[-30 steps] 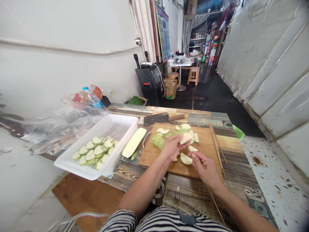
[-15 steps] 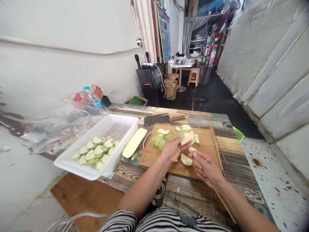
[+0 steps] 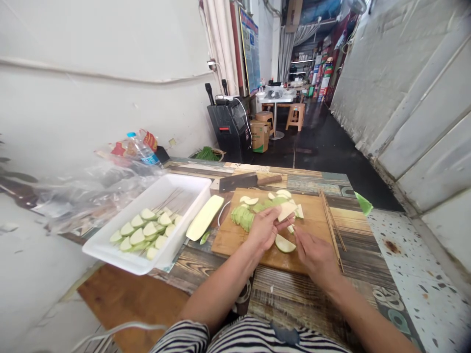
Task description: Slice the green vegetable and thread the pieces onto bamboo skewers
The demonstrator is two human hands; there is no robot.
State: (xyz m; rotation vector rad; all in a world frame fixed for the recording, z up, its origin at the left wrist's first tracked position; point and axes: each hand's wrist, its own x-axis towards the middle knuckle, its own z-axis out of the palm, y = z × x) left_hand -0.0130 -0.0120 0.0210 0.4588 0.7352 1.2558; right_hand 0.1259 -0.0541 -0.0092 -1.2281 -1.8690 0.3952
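Note:
My left hand (image 3: 263, 229) is over the cutting board (image 3: 224, 240), closed in a pinch on a pale vegetable slice (image 3: 286, 212) that looks like zucchini. Just to the right, my right hand (image 3: 317, 256) is closed on a thin bamboo skewer (image 3: 290, 224), whose tip end is at the slice; I cannot tell how far it goes in. Most of the skewer is hidden by the hand and forearm. Under the hands lies a half-round slice (image 3: 285, 243) with a green rim. Overlapping green slices (image 3: 241, 216) sit at the board's left, partly behind my left hand.
Left of the board stands a white tray (image 3: 110, 252) with skewered slices (image 3: 138, 237). Between them lies a long cut vegetable piece (image 3: 205, 217). A cleaver (image 3: 239, 181) rests behind the board. Loose skewers (image 3: 333, 225) lie along its right edge. Plastic bags (image 3: 91, 191) are at far left.
My right hand has shifted slightly right and turned, with its knuckles now more on top. The skewer's long tail, seen below my right wrist before, is now hidden. The left hand barely moved.

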